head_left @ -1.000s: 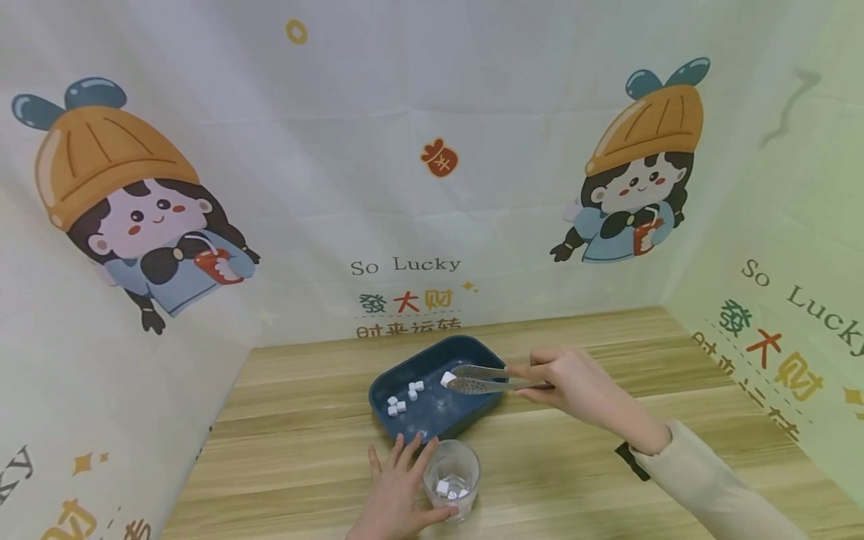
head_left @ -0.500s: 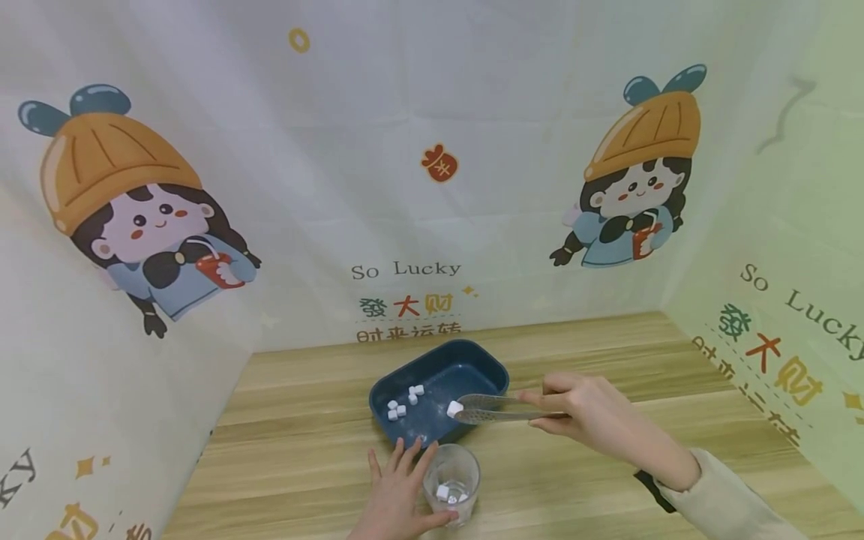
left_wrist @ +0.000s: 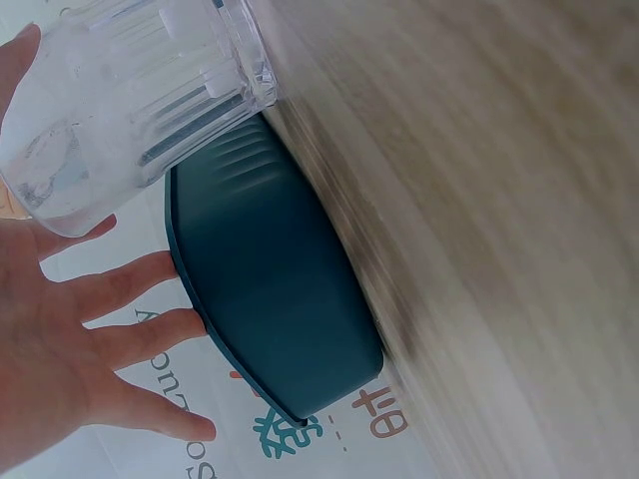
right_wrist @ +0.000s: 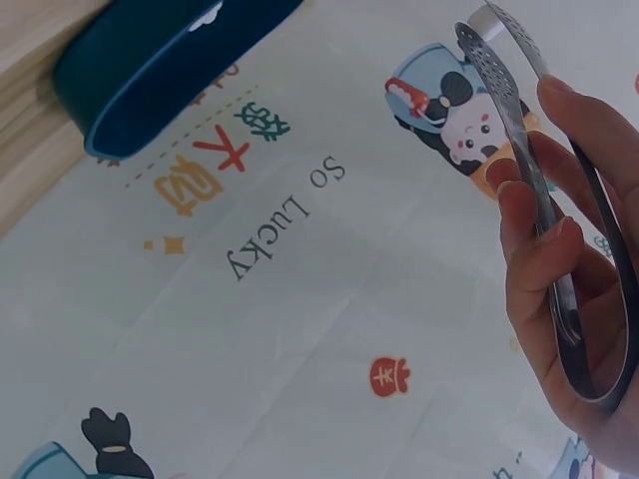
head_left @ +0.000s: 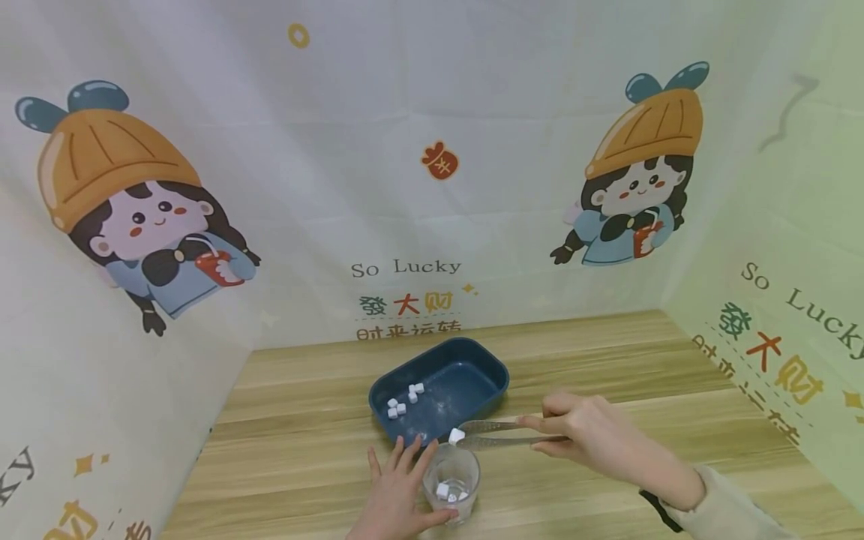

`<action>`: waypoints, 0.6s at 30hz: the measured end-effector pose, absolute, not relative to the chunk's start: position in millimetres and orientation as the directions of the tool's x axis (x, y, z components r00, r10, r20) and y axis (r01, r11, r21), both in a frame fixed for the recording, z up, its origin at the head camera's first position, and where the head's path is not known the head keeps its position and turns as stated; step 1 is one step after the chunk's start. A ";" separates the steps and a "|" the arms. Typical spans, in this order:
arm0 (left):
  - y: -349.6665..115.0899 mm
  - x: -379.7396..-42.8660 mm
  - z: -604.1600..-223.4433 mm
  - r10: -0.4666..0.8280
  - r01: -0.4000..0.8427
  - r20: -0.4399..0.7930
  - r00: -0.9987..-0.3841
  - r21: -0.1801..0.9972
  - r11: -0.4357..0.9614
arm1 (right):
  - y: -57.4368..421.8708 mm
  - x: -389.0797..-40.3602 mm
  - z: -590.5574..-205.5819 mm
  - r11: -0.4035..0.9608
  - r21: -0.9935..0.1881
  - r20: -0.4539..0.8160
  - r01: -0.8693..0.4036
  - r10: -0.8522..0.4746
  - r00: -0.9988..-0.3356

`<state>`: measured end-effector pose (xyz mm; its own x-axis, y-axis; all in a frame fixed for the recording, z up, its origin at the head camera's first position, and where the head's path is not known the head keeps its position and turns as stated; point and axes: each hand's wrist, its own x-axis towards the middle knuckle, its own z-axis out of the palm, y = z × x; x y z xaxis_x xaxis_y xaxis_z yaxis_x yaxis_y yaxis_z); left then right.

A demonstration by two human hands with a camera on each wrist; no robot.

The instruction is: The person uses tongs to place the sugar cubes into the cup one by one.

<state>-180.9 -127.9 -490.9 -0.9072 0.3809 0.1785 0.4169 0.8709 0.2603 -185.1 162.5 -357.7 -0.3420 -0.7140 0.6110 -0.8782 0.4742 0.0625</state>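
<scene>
My right hand (head_left: pixel 601 442) grips metal tongs (head_left: pixel 489 427), whose perforated tips pinch a small white cube (head_left: pixel 457 436) just above the far rim of a clear glass (head_left: pixel 472 480). In the right wrist view, the thumb and fingers curl round the tongs (right_wrist: pixel 494 90). My left hand (head_left: pixel 394 495) has its fingers spread, their tips at the near rim of a dark blue tray (head_left: pixel 466 382), with its thumb against the glass. Several white cubes (head_left: pixel 401 409) lie at the tray's left end. A few more cubes (head_left: pixel 442 490) rest in the glass bottom.
The wood-grain table (head_left: pixel 283 435) carries the tray and, close in front of it, the glass. A printed cloth (head_left: pixel 324 187) stands as a wall at the back and both sides. A black strap (head_left: pixel 661 510) shows by the right sleeve (head_left: pixel 729 502).
My right hand has brought the tongs and their cube from over the tray toward me, to the glass's far rim. The left hand, tray and glass stay in place.
</scene>
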 end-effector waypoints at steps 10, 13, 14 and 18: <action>-128.4 -180.7 -492.0 0.370 0.406 0.174 -0.913 0.268 0.874 | 159.0 -187.0 -370.1 0.468 0.076 0.598 -0.881 -0.728 -0.335; -128.7 -181.5 -492.3 0.372 0.407 0.172 -0.912 0.267 0.874 | 157.8 -188.1 -372.5 0.461 0.070 0.586 -0.884 -0.736 -0.338; -128.6 -181.6 -492.3 0.373 0.407 0.170 -0.912 0.267 0.874 | 157.5 -188.4 -373.0 0.461 0.067 0.582 -0.885 -0.739 -0.340; -128.3 -181.9 -492.7 0.373 0.405 0.163 -0.913 0.267 0.875 | 156.7 -188.9 -373.8 0.461 0.056 0.572 -0.885 -0.742 -0.350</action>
